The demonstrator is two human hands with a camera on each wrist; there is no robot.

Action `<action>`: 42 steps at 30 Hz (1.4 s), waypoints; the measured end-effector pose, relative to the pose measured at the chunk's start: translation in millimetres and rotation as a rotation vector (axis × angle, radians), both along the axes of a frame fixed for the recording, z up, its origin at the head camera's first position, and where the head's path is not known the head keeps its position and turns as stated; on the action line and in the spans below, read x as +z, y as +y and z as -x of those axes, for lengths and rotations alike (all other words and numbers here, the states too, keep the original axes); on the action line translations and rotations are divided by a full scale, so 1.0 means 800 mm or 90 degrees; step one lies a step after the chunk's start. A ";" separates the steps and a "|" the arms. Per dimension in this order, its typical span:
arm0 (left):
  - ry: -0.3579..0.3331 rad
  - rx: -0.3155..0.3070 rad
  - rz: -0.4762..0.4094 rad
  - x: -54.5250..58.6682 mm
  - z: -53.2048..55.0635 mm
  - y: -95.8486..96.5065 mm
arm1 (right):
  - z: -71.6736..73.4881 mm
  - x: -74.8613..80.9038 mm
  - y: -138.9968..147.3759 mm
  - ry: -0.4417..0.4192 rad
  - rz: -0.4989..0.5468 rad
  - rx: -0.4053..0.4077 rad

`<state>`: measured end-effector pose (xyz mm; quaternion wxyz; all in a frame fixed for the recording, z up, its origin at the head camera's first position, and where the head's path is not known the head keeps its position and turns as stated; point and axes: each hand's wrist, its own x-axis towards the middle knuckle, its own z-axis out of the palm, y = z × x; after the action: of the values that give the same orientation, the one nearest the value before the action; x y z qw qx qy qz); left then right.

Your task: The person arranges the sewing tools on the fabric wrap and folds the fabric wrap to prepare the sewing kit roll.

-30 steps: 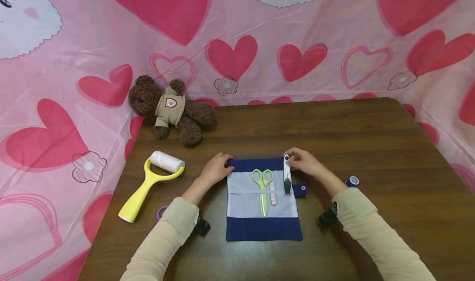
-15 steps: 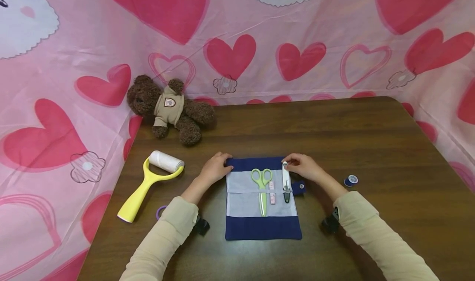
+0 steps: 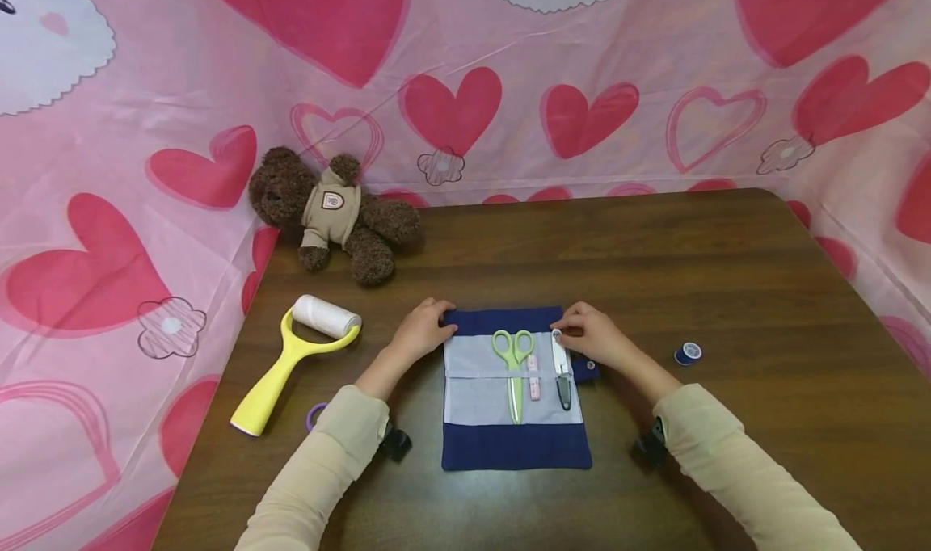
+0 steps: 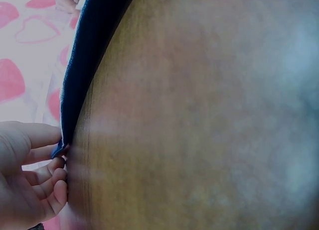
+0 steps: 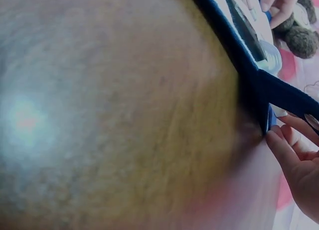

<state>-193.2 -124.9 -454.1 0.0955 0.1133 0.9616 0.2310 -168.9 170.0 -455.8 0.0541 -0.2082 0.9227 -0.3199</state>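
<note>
A fabric sewing roll (image 3: 517, 447), navy with a grey lining, lies unfolded on the table. My left hand (image 3: 423, 330) pinches its far left corner, and the left wrist view has the navy edge between thumb and fingers. At the far right corner my right hand (image 3: 595, 334) pinches the white top of a slim tool with a dark lower end (image 3: 563, 391), probably thread snips. The tool passes under the band across the lining. Green-handled scissors (image 3: 516, 389) and a short pink tape measure strip (image 3: 534, 380) sit under the same band.
A snap tab (image 3: 586, 369) sticks out at the roll's right. Farther right stands a blue thread spool (image 3: 687, 354). Leftward lie a yellow lint roller (image 3: 282, 373) and a purple ring (image 3: 314, 416), partly behind the left sleeve. A teddy bear (image 3: 332, 212) lies at the back left.
The white tool has slid toward the near side under the band, so its dark end now shows below it. My right hand has moved slightly nearer with it; the left hand has stayed.
</note>
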 end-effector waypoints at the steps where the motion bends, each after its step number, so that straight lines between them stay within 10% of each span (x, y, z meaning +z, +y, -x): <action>1: -0.001 0.001 0.000 0.000 0.000 0.000 | -0.001 -0.001 0.000 0.005 -0.003 0.005; 31: -0.002 -0.007 0.002 -0.001 0.000 0.000 | -0.016 0.000 -0.004 0.066 -0.009 0.032; 42: -0.003 -0.009 0.000 0.000 0.001 -0.001 | -0.024 0.040 0.057 0.140 -0.113 -0.075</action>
<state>-193.9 -126.0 -454.4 0.0992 0.1194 0.9606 0.2306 -150.0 215.4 -424.0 -0.0479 -0.1821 0.9582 -0.2153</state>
